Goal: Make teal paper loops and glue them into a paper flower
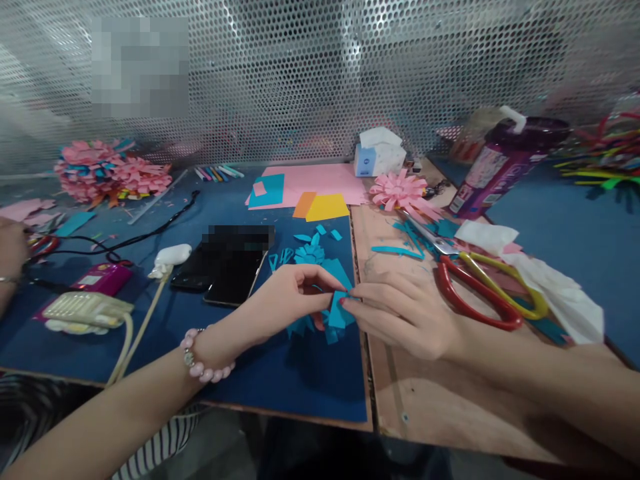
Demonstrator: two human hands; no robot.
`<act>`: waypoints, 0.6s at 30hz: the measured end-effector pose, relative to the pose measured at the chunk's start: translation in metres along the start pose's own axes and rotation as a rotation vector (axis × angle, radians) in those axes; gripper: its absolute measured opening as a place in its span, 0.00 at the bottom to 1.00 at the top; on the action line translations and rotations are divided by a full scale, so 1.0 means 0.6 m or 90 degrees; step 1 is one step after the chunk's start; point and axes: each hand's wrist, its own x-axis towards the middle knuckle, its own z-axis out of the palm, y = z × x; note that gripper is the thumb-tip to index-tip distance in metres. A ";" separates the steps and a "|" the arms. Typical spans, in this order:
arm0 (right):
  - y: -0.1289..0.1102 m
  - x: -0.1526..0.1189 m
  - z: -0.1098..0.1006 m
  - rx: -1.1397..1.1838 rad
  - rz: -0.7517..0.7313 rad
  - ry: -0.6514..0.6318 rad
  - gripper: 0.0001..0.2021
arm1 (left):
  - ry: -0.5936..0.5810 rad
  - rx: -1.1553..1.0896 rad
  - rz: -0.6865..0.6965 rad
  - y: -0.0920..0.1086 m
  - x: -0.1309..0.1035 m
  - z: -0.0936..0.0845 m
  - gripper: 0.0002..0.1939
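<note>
The bench (310, 380) is a blue-covered top on the left with a bare wooden board butted against it on the right, backed by a perforated metal screen (320, 73). On it, going down in size: a pink sheet (320, 183) at the back, a purple bottle (493, 170) lying tilted at the right, red-and-yellow scissors (487, 293) just right of the hands, a dark phone (225, 270) to their left, and a pink paper flower (397, 190) near the board's far edge. Both hands meet over the seam of the two surfaces, just above the bench, on a teal paper piece (339, 310). The left hand (285, 300) pinches its upper edge between thumb and fingertips, grip closed on the paper; the right hand (405, 313) pinches the opposite side the same way, fingertips nearly touching the left's. More teal strips fan out below the hands, and a small teal flower (309, 253) lies just beyond them. The piece looks very light, thin and limp, likely to crease or tear under a hard pull. It seems best held at a fold or edge with fingertips only, pressing gently.
</note>
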 end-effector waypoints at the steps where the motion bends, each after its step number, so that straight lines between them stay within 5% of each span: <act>1: 0.000 0.001 0.000 -0.004 -0.001 0.005 0.09 | -0.003 -0.004 -0.003 0.002 -0.001 0.000 0.08; 18: -0.004 0.009 -0.003 -0.050 -0.020 0.013 0.09 | 0.030 -0.005 -0.006 0.010 0.002 0.002 0.09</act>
